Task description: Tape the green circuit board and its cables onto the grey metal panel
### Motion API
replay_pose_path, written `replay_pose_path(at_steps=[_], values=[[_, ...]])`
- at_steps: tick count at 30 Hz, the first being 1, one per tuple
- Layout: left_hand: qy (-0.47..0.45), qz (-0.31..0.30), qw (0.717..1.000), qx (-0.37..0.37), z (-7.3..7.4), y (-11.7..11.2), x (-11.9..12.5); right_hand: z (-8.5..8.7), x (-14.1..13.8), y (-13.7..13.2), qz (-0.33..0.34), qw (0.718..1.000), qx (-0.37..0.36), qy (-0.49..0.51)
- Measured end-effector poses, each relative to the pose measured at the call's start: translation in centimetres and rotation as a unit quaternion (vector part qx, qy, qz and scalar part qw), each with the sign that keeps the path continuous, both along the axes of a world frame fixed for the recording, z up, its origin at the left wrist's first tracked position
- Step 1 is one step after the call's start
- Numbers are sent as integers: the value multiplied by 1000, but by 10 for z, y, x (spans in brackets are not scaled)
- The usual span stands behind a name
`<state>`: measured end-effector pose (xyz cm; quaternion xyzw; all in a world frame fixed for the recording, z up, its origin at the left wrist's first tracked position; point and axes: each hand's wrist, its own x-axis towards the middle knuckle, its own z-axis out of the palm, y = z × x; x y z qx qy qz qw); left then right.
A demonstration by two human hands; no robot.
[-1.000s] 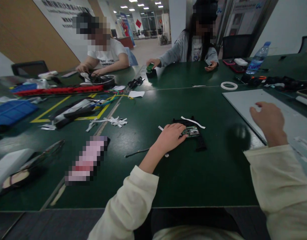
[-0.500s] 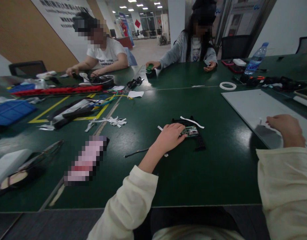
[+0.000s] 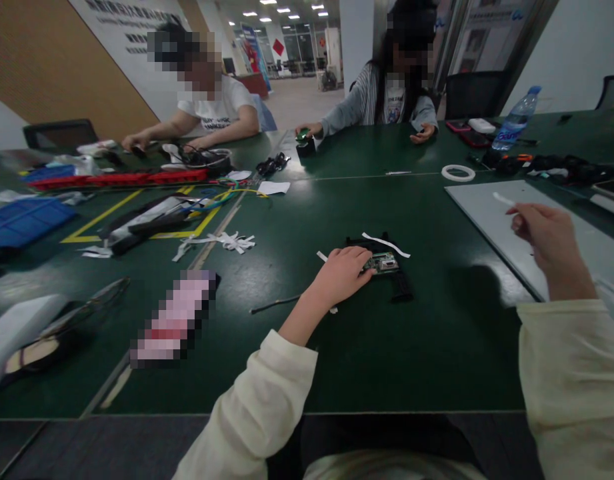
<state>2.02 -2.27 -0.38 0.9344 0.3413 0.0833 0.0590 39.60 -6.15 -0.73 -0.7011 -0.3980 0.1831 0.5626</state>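
My left hand (image 3: 341, 273) rests on the green table, its fingers lying on a small green circuit board (image 3: 381, 262) that sits in a black holder (image 3: 399, 283). A white strip (image 3: 385, 244) lies across the top of that holder. My right hand (image 3: 544, 235) is raised over a grey-white sheet (image 3: 491, 213) on the right, fingers pinched on a small white strip (image 3: 503, 199).
Loose white strips (image 3: 221, 243) and a thin dark rod (image 3: 274, 305) lie left of my left hand. A roll of white tape (image 3: 457, 173) and a water bottle (image 3: 515, 119) stand far right. Two other people work at the table's far side. Cables and a red bar (image 3: 121, 179) lie far left.
My right hand went down onto the grey-white sheet, then lifted up with a small white strip pinched in its fingers. My left hand stayed on the circuit board.
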Motion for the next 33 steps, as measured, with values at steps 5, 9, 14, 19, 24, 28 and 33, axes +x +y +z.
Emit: replay_pose_path(at_steps=[5,9,14,19,24,28,33], values=[[-3,-3,1000,19,-4,-1,1,3,-100,8,224,968,-28,111],[2,2,999,43,-9,-1,2,4,-186,-8,464,846,-92,248],[33,-14,998,48,-14,1,2,4,-238,-22,520,807,-178,215],[72,0,996,52,-14,1,6,-1,-244,-20,474,842,-218,134],[67,13,996,58,-13,-1,9,-7,-241,-19,467,856,-219,32],[56,1,997,56,-15,2,6,-4,-235,-23,479,847,-227,-33],[39,-7,998,47,-17,5,4,10,-203,-15,424,876,-186,-139]])
